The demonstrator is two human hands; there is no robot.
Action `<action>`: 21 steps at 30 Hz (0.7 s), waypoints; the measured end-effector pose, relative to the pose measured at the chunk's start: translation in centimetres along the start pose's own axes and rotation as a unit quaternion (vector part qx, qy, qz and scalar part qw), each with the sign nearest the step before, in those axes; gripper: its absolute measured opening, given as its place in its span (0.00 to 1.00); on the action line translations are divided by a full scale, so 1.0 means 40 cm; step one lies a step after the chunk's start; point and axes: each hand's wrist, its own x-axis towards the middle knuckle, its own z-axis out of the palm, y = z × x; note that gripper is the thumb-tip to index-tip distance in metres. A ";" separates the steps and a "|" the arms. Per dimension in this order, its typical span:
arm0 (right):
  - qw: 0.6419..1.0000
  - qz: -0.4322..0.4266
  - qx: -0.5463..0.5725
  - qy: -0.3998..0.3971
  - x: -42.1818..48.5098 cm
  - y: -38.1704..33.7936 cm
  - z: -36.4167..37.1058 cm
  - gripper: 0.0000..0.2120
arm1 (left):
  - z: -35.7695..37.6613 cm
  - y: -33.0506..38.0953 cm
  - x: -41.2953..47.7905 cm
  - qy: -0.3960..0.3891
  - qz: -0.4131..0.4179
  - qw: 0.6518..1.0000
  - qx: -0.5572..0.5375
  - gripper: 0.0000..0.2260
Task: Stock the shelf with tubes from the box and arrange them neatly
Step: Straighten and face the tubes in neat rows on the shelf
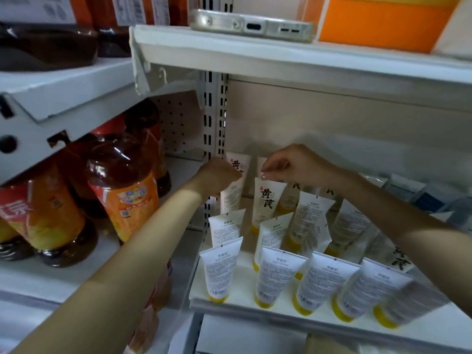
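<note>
Far left, big oil bottles (122, 185) fill the neighbouring bay; they aren't yours to touch.

Your left hand (219, 175) is at the back-left corner of the shelf (245, 305), by the slotted upright. Its fingers are curled on the upper edge of the back-left tube (236, 185), so it looks like a grasp, but the fingertips are partly hidden.

Just beside it, your right hand (293, 166) pinches the flat crimped top of the middle tube (267, 200), thumb and fingertip clamped on the seal.

Both held tubes stand cap down and crimp up. Their long axis is near vertical, leaning slightly back, with the big-character face towards you. The front-row tubes (221, 272) stand the same way on yellow caps but show the small-print side, so the facings are mixed. The supply box is not in view.

Risks:
- Each tube balances on a narrow cap, and the rows are close. Tug the pinched one sideways and it likely tips its neighbours, domino style.
- Your right forearm crosses low over the right-hand front tubes, which are blurred. A dropped elbow could sweep them off the shelf lip.
- Letting go before a cap sits flat would probably topple that tube backwards.

On the upper shelf, a phone (251, 25) overhangs the edge, so mind it when you lift your hands. Blue-white packs (421, 195) sit far right.
</note>
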 end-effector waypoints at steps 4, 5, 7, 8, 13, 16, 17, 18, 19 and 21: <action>1.000 -0.015 0.023 -0.011 0.027 -0.029 0.012 0.08 | -0.002 -0.005 -0.024 0.030 -0.010 0.999 -0.005 0.09; 1.000 -0.017 0.017 -0.017 0.033 -0.035 0.017 0.08 | -0.003 -0.007 -0.033 0.038 -0.010 0.999 -0.004 0.10; 1.000 -0.019 0.006 -0.024 0.047 -0.044 0.031 0.09 | -0.007 -0.010 -0.058 0.052 -0.008 0.999 0.006 0.08; 0.999 -0.018 0.004 -0.027 0.053 -0.048 0.038 0.10 | -0.009 -0.013 -0.070 0.059 -0.007 0.998 0.008 0.08; 0.998 -0.013 0.026 -0.050 0.078 -0.068 0.059 0.12 | -0.016 -0.028 -0.111 0.046 0.016 0.998 0.032 0.11; 0.997 -0.014 0.022 -0.070 0.088 -0.077 0.063 0.10 | -0.020 -0.036 -0.120 0.044 0.035 0.997 0.045 0.12; 0.997 -0.015 0.022 -0.076 0.092 -0.078 0.065 0.10 | -0.022 -0.040 -0.119 0.045 0.039 0.997 0.044 0.12; 0.996 -0.013 0.021 -0.080 0.096 -0.080 0.066 0.10 | -0.024 -0.045 -0.117 0.045 0.040 0.997 0.042 0.12; 0.996 -0.011 0.020 -0.083 0.100 -0.080 0.067 0.10 | -0.024 -0.049 -0.115 0.046 0.039 0.997 0.041 0.11; 0.996 -0.008 0.017 -0.088 0.106 -0.083 0.067 0.10 | -0.026 -0.059 -0.111 0.048 0.036 0.998 0.028 0.11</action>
